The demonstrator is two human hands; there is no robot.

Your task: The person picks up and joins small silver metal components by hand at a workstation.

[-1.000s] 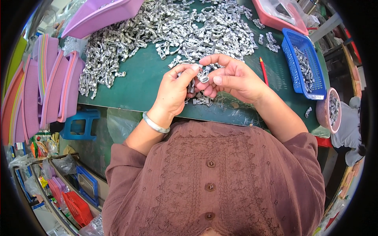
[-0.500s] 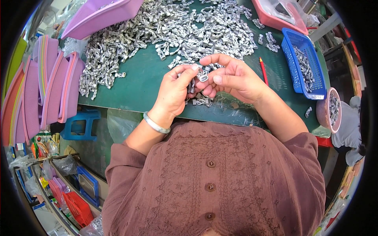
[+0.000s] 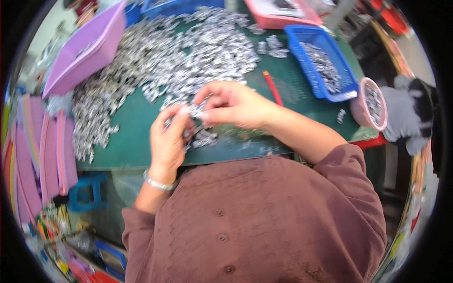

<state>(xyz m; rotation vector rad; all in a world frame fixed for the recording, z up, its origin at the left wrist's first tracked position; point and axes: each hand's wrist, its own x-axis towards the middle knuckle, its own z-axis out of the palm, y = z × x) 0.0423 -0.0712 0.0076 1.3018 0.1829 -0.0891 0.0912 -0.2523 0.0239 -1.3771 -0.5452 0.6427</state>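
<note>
My left hand [image 3: 167, 137], with a pale bangle [image 3: 158, 182] at its wrist, is closed around small silvery metal pieces, partly hidden by its fingers. My right hand [image 3: 233, 106] meets it from the right, its thumb and fingers pinching a small metal piece [image 3: 196, 111] between the two hands. Motion blur hides the exact shape of that piece. Just below the fingers, a few more metal pieces [image 3: 204, 137] lie on the green tabletop [image 3: 240, 148]. Beyond both hands spreads a large heap of similar looped metal pieces [image 3: 188, 56].
A red pen [image 3: 272, 88] lies right of my hands. Farther right stand a blue basket [image 3: 349, 92] and a pink bowl [image 3: 362, 115], both holding metal pieces. A purple bin [image 3: 101, 52] tilts at the back left, above stacked purple trays [image 3: 49, 151]. A pink tray [image 3: 269, 21] sits at the back.
My view has swung, so the table and its contents sit farther left in the picture, and blue containers show at the back. Both hands stay close together over the metal pieces.
</note>
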